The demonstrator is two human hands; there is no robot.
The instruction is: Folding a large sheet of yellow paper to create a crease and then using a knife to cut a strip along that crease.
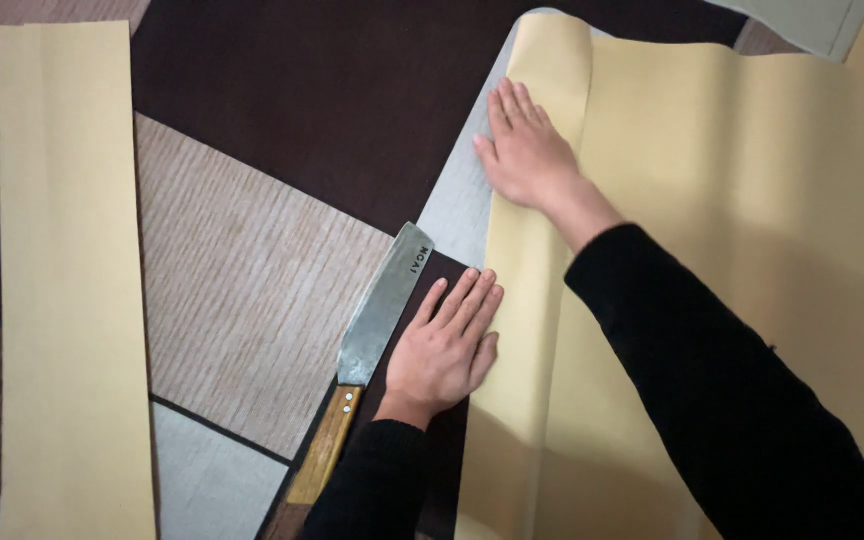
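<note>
A large sheet of tan paper lies on the patterned carpet, its left side folded over along a long crease. My right hand lies flat and open on the fold near its far end. Flat on the near part of the fold, my left hand has its fingers spread and half off the paper's edge onto the dark carpet. Just left of that hand lies a broad knife with a steel blade and a wooden handle; neither hand touches it.
A long cut strip of the same tan paper lies on the carpet at the far left. The carpet shows dark brown, beige and grey patches. A pale object shows at the top right corner.
</note>
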